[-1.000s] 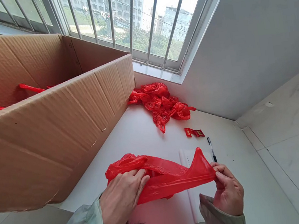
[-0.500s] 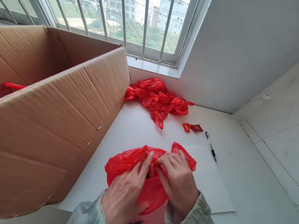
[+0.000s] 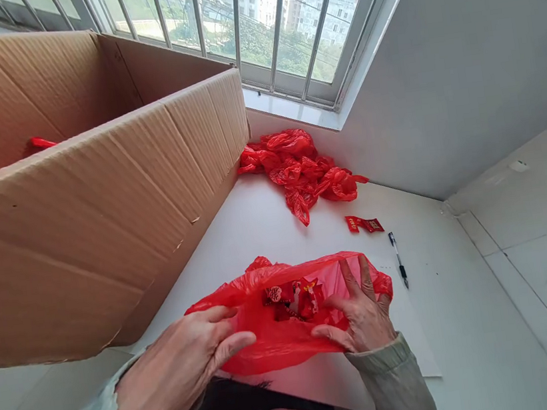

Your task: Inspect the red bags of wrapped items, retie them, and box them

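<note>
A red plastic bag (image 3: 280,328) is held open over the white table (image 3: 266,223), with small red packets (image 3: 293,298) showing inside it. My left hand (image 3: 184,368) grips the bag's near left rim, thumb pinched over the plastic. My right hand (image 3: 361,318) holds the right rim, fingers spread up inside the opening. Both sleeves are pale green.
A big open cardboard box (image 3: 102,207) fills the left side, red plastic showing inside. A heap of crumpled red bags (image 3: 299,168) lies under the barred window (image 3: 250,26). Two red packets (image 3: 364,224) and a black pen (image 3: 398,260) lie beyond my right hand on white paper (image 3: 417,341).
Both hands had come together over the bunched bag, then moved apart again and spread its mouth open. The packets inside now show.
</note>
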A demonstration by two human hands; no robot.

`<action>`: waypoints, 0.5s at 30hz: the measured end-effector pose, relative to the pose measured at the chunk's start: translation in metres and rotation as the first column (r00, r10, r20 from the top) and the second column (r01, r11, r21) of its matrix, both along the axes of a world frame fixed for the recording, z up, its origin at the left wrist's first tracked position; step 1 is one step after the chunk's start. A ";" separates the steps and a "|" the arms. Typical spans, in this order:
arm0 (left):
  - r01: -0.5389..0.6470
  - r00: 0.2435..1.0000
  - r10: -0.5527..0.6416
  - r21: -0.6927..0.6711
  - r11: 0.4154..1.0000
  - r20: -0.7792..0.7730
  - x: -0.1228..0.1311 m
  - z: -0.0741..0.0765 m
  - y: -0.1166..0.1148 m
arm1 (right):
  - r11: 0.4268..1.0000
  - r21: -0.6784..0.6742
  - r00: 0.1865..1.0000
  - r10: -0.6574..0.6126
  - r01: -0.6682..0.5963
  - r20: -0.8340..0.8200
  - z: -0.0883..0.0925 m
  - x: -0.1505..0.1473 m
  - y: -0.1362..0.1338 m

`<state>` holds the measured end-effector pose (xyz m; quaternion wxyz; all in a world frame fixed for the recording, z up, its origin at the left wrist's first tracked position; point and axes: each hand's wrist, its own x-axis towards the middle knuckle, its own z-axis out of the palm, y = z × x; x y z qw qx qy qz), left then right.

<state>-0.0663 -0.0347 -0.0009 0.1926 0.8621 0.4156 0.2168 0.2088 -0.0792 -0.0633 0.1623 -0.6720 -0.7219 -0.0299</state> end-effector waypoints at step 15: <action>0.039 0.943 0.033 0.209 0.977 -0.331 0.048 -0.042 0.022 | 0.970 -0.238 0.996 -0.037 0.056 0.084 -0.005 -0.018 -0.012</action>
